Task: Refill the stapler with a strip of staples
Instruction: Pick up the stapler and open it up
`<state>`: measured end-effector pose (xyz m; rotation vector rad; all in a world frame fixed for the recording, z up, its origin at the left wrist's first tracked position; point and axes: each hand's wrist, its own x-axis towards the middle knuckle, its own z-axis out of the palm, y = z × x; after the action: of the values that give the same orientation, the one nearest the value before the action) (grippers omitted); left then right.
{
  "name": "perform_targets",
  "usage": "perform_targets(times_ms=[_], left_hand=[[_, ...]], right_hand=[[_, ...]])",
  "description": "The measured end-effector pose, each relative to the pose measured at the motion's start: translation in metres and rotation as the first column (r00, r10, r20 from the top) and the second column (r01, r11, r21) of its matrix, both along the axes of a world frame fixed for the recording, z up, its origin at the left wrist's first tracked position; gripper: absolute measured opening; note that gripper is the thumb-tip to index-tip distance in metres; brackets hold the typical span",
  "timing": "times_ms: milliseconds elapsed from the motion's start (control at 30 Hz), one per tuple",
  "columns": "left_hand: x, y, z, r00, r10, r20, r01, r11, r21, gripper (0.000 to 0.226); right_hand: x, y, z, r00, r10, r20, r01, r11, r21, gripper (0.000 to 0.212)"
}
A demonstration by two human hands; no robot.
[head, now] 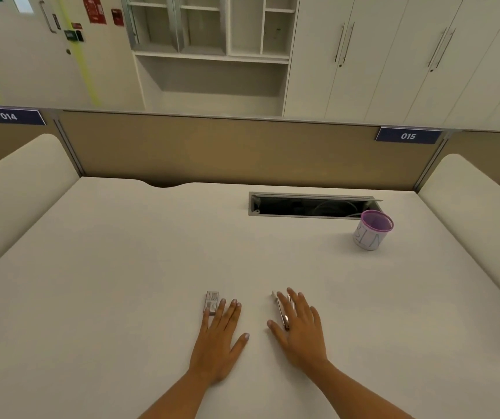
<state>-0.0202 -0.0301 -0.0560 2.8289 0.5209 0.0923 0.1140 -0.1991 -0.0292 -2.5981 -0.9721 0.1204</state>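
single head-worn wide-angle view, so we have no second view to overlap. we look forward and down from above the near edge of the flat white desk (122, 267), both bare forearms entering from the bottom. the tan partition panel (212, 146) faces us across the desk; white wall cabinets (393, 55) fill the top, bowed by the lens.

A wide white desk (122, 252) fills the lower half, with an open cable slot (312, 207) near its far edge. Behind it stands a tan partition (212, 149) carrying two blue number plates, 014 (8, 116) and 015 (408, 136). Further back are white open shelves (212, 55), tall white cupboards (409, 55) and a door (31, 40) at the left.
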Motion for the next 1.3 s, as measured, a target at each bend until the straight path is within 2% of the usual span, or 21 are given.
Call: perform_targets(times_ms=[67,167,300,467,567,633,700,800,900,967,1033,1200,1300], left_hand=[[0.000,0.001,0.000,1.000,0.000,-0.007,0.000,1.000,0.011,0.069],[0.001,0.000,0.000,1.000,-0.001,0.011,0.001,1.000,-0.011,0.069],[-0.001,0.000,0.001,1.000,-0.007,0.027,0.007,1.000,-0.006,0.067],[0.000,-0.001,0.001,0.997,0.002,0.072,-0.002,1.000,-0.006,0.067],[0.006,-0.001,0.008,0.985,0.040,0.170,-0.028,0.997,-0.073,0.067],[0.015,0.000,0.019,0.970,0.088,0.228,-0.045,0.981,-0.190,0.066],[0.026,0.000,0.036,0.945,0.193,0.263,-0.087,0.927,-0.365,0.064],[0.042,-0.002,0.071,0.910,0.380,0.167,-0.191,0.741,-0.644,0.061],[0.053,-0.006,0.103,0.909,0.387,0.156,-0.079,0.526,-0.847,0.051],[0.057,-0.011,0.122,0.906,0.379,0.188,0.009,0.426,-0.905,0.040],[0.060,-0.017,0.138,0.903,0.378,0.205,0.057,0.367,-0.928,0.030],[0.061,-0.024,0.164,0.826,0.498,0.263,0.119,0.303,-0.946,0.025],[0.059,-0.024,0.174,0.776,0.559,0.292,0.143,0.295,-0.945,0.023]], right_hand=[[0.002,0.004,0.004,0.988,-0.145,-0.044,0.149,0.983,0.108,0.069],[0.004,0.011,0.009,0.961,-0.267,-0.071,0.274,0.956,0.106,0.059],[0.004,0.017,0.012,0.960,-0.249,-0.132,0.265,0.956,0.126,0.038],[0.011,0.016,0.015,0.947,-0.208,-0.245,0.251,0.954,0.161,0.029],[0.015,0.014,0.027,0.880,-0.229,-0.416,0.358,0.895,0.266,0.030],[0.014,0.014,0.039,0.828,-0.217,-0.517,0.437,0.828,0.352,0.031],[0.013,0.014,0.054,0.792,-0.154,-0.591,0.469,0.774,0.426,0.031],[0.008,0.016,0.078,0.753,-0.035,-0.657,0.472,0.725,0.503,0.022],[0.003,0.019,0.100,0.736,0.078,-0.672,0.432,0.711,0.555,0.016],[-0.001,0.021,0.112,0.733,0.131,-0.667,0.400,0.711,0.578,0.019],[-0.004,0.024,0.119,0.738,0.147,-0.659,0.371,0.727,0.578,0.024],[-0.012,0.028,0.131,0.750,0.198,-0.630,0.309,0.738,0.600,0.027],[-0.014,0.028,0.137,0.773,0.226,-0.594,0.276,0.722,0.634,0.029]])
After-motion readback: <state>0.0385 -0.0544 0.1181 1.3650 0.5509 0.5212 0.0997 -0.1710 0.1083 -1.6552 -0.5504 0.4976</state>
